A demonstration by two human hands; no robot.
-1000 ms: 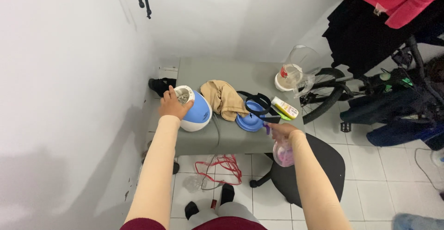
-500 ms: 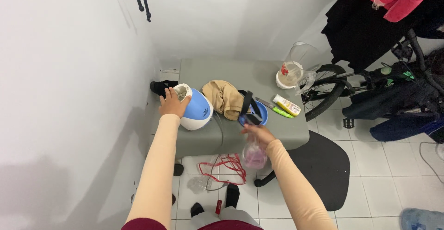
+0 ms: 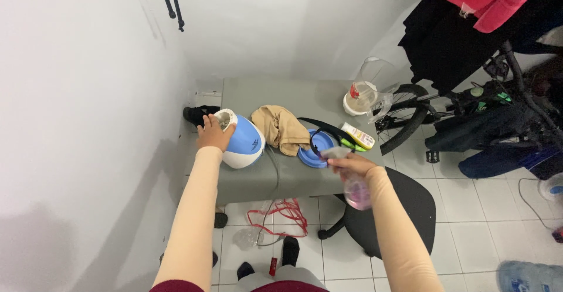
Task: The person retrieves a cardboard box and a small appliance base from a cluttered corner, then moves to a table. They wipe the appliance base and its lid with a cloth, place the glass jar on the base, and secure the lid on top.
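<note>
Left hand (image 3: 212, 133) grips the rim of the blue-and-white round appliance (image 3: 241, 145), which stands at the left of the grey desk (image 3: 281, 95). Right hand (image 3: 350, 166) is closed around a pink spray bottle (image 3: 354, 187), held above the desk's near edge, nozzle pointing left. Tan cloth (image 3: 281, 129) and blue lid (image 3: 314, 154) lie between the hands.
</note>
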